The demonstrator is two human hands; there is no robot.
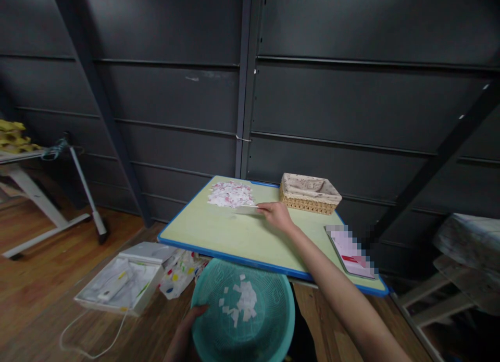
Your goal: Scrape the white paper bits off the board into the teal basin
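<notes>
My left hand (191, 320) grips the left side of a green plastic colander-like basket (287, 299), its thumb over the rim and the other fingers hidden. Inside the basket, small white paper pieces (246, 299) lie in a loose heap. Reaching across the pale green tabletop (203, 221), my right hand (275, 215) is closed on a thin, flat, whitish strip (247, 210); its exact kind cannot be made out. The strip's far end is close to a spread pile of white and pink paper scraps (230, 194) at the table's back left.
A lined wicker basket (308, 203) stands at the table's back right. A tablet-like flat object (351, 252) lies at the right edge. On the floor at left are an open white box (121, 281) with a cord and a spotted plastic bag (179, 273). A dark panelled wall (187, 96) rises behind.
</notes>
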